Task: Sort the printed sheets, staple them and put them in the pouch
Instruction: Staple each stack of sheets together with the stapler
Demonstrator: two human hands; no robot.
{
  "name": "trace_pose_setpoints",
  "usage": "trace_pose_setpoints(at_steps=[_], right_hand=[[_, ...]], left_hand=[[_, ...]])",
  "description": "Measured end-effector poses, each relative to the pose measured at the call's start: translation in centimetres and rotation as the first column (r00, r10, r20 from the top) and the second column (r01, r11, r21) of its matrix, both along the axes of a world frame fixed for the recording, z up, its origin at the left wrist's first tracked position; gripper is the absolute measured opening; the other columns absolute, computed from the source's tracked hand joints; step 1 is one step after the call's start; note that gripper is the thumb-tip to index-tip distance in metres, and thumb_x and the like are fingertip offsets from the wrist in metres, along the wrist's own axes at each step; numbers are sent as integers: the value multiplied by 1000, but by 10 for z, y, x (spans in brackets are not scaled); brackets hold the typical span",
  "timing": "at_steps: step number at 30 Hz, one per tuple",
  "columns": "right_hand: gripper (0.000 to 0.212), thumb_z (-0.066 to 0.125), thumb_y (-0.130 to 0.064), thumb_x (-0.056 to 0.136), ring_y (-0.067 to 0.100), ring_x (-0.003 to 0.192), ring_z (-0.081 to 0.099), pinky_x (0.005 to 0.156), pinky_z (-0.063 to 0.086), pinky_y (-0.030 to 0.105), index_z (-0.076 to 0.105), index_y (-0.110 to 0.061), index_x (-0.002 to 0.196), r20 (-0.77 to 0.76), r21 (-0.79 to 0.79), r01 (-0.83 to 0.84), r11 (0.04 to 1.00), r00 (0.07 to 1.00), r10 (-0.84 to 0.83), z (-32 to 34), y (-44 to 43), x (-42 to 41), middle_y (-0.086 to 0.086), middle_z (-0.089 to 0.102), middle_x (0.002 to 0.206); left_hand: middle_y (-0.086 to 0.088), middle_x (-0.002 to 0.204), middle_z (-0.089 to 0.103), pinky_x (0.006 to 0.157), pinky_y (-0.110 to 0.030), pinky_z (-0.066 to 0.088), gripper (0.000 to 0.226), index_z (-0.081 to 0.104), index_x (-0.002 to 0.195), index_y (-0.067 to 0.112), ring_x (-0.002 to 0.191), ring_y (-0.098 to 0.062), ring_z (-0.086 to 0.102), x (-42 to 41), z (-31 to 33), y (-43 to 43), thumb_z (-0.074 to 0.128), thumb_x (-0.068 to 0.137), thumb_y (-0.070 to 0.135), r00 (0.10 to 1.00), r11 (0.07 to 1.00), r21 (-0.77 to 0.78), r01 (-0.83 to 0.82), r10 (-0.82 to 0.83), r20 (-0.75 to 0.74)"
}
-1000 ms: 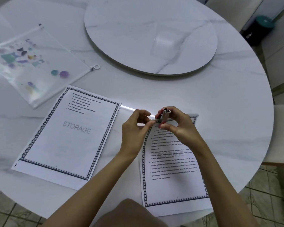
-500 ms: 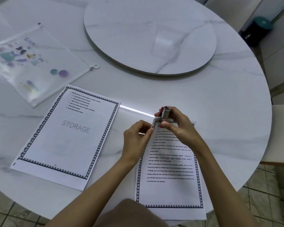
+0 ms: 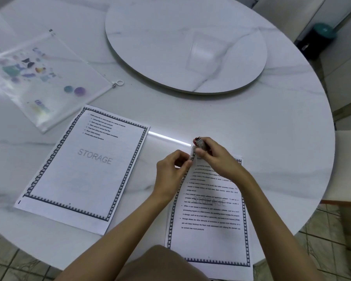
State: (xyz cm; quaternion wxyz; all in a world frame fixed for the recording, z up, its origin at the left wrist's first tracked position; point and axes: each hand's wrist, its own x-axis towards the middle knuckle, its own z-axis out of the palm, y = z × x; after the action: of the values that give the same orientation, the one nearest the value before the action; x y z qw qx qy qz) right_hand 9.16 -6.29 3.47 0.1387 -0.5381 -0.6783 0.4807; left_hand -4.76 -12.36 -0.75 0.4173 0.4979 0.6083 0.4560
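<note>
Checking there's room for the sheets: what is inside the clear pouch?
Through the translucent pouch small coloured shapes show; whether they are printed on it or loose inside cannot be told. No bordered sheet shows within. The STORAGE sheet lies outside it, on the table.

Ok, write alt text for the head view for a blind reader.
A person's right hand holds a small stapler at the top left corner of printed sheets that the left hand pinches, on a round marble table. Another sheet marked STORAGE and a clear zip pouch lie to the left.
</note>
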Motion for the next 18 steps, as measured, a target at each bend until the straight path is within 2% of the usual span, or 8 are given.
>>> trace_pose_setpoints(at_steps=[3, 5, 8, 11, 14, 18], right_hand=[[33, 57, -15, 90, 8, 107, 56, 93, 44, 22, 49, -21, 121, 14, -100, -108, 989, 994, 110, 5, 6, 10, -9, 57, 112], [38, 60, -8, 87, 8, 108, 57, 91, 46, 18, 52, -20, 122, 20, -130, -134, 982, 990, 138, 8, 9, 14, -7, 60, 113], [38, 66, -8, 83, 2, 96, 59, 78, 45, 8, 57, -21, 117, 91, -59, -153, 986, 983, 158, 12, 12, 16, -7, 63, 107], [37, 68, -9, 81, -3, 92, 54, 76, 36, -2, 59, -17, 116, 159, 68, -149, 987, 978, 137, 11, 10, 17, -9, 62, 106], [31, 66, -7, 82, 2, 99, 55, 81, 32, -4, 61, -15, 111, 110, 163, -96, 982, 991, 78, 7, 6, 18, -4, 63, 108], [26, 60, -12, 87, -20, 92, 52, 75, 35, -5, 57, -18, 112, 46, 126, -23, 992, 999, 18, 5, -1, 18, -14, 63, 102]], left_hand=[[11, 72, 62, 64, -11, 49, 4, 63, 81, 17, 73, -3, 59, -1, -3, -1, 66, 83, 17, 1000, 1000, -11, 1, -1, 1], [11, 72, 62, 64, -11, 49, 6, 61, 80, 18, 74, -4, 59, -2, -3, -2, 66, 83, 16, 1000, 1000, -18, 9, -9, -3], [13, 72, 62, 63, -9, 48, 7, 61, 79, 19, 74, -1, 59, -2, -3, -3, 66, 83, 16, 1000, 1000, -22, 18, -18, 4], [12, 71, 62, 63, -8, 47, 6, 62, 80, 18, 71, 0, 59, -1, -1, -2, 66, 83, 16, 1000, 1000, -18, 17, -17, 9], [13, 71, 62, 64, -7, 46, 6, 62, 80, 19, 71, 2, 59, -2, 0, -1, 66, 82, 16, 1000, 1000, -8, 17, -17, 6], [13, 72, 62, 64, -7, 46, 6, 61, 80, 19, 71, 4, 59, -2, 1, -1, 67, 82, 16, 1000, 1000, -5, 5, -5, 10]])
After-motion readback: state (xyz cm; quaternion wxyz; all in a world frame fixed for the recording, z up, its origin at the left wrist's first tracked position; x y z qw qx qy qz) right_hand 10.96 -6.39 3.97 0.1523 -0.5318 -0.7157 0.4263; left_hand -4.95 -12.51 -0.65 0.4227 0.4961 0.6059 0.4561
